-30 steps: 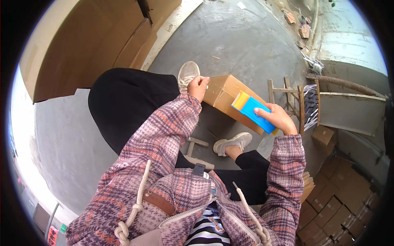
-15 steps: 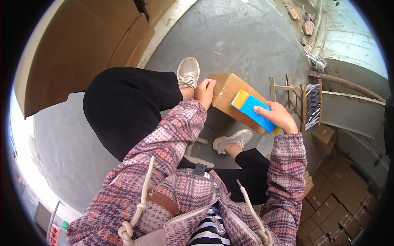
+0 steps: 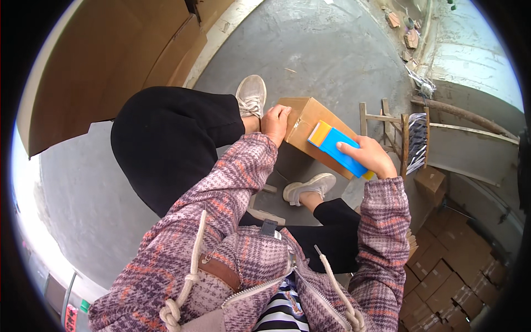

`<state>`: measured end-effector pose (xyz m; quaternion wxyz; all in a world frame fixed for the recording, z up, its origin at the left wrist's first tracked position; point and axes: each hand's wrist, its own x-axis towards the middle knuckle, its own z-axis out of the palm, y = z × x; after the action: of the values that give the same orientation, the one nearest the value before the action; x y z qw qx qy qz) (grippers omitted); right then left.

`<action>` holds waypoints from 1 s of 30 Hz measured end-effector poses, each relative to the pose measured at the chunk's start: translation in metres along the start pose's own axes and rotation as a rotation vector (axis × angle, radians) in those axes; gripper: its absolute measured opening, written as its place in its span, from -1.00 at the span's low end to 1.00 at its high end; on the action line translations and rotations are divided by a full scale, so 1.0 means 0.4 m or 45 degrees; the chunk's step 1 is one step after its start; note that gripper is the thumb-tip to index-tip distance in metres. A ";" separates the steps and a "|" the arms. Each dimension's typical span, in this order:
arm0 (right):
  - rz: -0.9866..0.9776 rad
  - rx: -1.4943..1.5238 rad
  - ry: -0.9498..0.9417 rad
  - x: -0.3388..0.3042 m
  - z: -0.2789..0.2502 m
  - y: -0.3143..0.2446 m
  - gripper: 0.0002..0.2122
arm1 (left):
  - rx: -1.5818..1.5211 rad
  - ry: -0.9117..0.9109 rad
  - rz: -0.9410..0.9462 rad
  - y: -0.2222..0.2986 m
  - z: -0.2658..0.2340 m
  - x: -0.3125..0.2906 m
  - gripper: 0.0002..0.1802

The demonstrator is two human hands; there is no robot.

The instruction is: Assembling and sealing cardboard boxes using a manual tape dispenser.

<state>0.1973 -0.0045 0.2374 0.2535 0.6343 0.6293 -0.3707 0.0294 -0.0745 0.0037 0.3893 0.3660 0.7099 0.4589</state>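
Note:
A brown cardboard box [image 3: 315, 110] sits tilted between my feet, with a shiny strip of what looks like clear tape on its near edge. My left hand [image 3: 275, 124] is closed on the box's left end, its fingertips at the top edge. In my right hand [image 3: 373, 156] is a flat blue-and-yellow block-shaped tool [image 3: 338, 148], my thumb lying across its top. The tool slants over the box's right side, its yellow end with a pale strip toward the box's middle. Whether it touches the cardboard I cannot tell. The fingers under the tool are hidden.
Grey concrete floor [image 3: 265, 50] lies ahead. A small wooden stool [image 3: 406, 141] with a woven seat lies at the right, near a long wooden pole [image 3: 470, 113]. Stacked cartons [image 3: 448, 276] fill the lower right. Large cardboard sheets [image 3: 110, 61] stand at the upper left.
The view has shifted slightly. My right hand and the blue-and-yellow tool appear a little farther left and lower against the box. Both hands keep their hold.

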 end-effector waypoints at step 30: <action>0.045 -0.078 -0.118 0.050 -0.010 0.017 -0.29 | 0.195 -0.481 -0.121 0.150 -0.007 -0.039 -0.24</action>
<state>0.2033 0.0102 0.2230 0.3081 0.6196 0.6165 -0.3757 0.0433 -0.0704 0.0641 0.5079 0.4402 0.6734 0.3080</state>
